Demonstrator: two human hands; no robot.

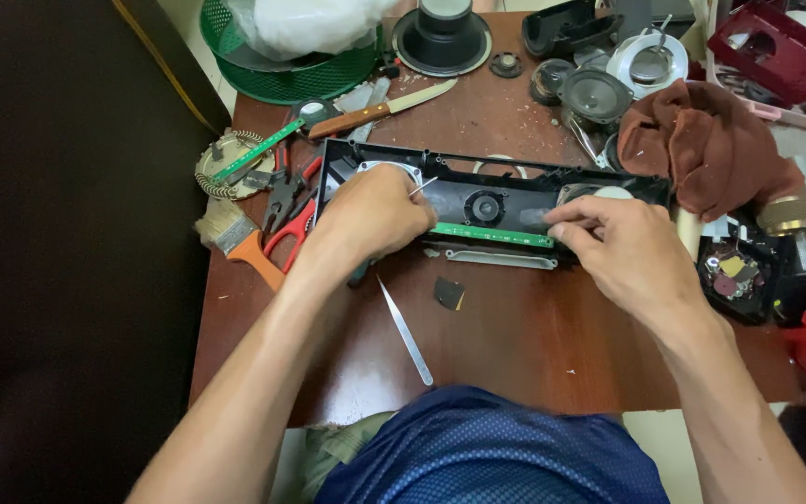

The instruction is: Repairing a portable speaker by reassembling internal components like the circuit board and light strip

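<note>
A long black speaker housing lies across the wooden table, with a round driver at its middle and a narrow green circuit board along its near edge. My left hand rests on the housing's left end, closed around a tool handle; a thin metal shaft sticks out above the knuckles. My right hand presses on the housing's right end, its fingertips pinching at the green board's right end.
Metal tweezers and a dark scrap lie near me. Red pliers, a brush and a knife sit left; a green basket, loose speakers, and a brown cloth crowd the back and right.
</note>
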